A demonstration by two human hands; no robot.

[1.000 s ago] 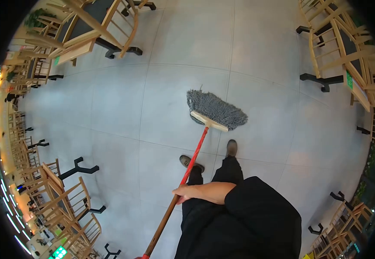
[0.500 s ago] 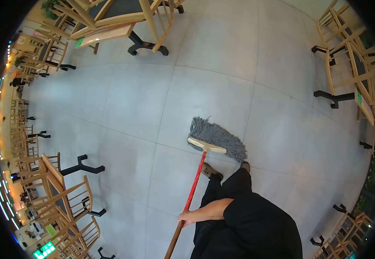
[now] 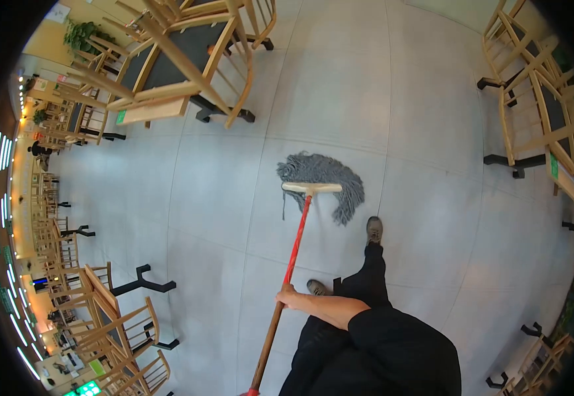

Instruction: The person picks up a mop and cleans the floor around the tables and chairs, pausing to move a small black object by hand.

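My right hand (image 3: 288,297) is closed around the middle of a mop handle (image 3: 293,254), just below its red-wrapped upper stretch. Across the front of my body reaches that forearm, out of a black sleeve. The handle slants down to the bottom edge, where its lower end leaves the view. I cannot see my left hand. Ahead of my feet, the grey string mop head (image 3: 323,169) lies on the floor, its strands curving to the right around a pale crossbar (image 3: 313,188). My right shoe (image 3: 374,230) is just right of the strands; my left shoe (image 3: 318,287) is farther back.
Pale tiled floor (image 3: 214,185) surrounds the mop. Wooden chairs rest upside down on a table (image 3: 181,56) at upper left, with more stacked chairs (image 3: 544,99) at upper right. Another table with chairs (image 3: 108,303) stands at lower left, its black foot (image 3: 143,282) jutting out.
The mop head has moved forward and slightly left, and its strands have swung into a wider curve. My right foot has stepped ahead of my left. My right hand keeps hold of the handle.
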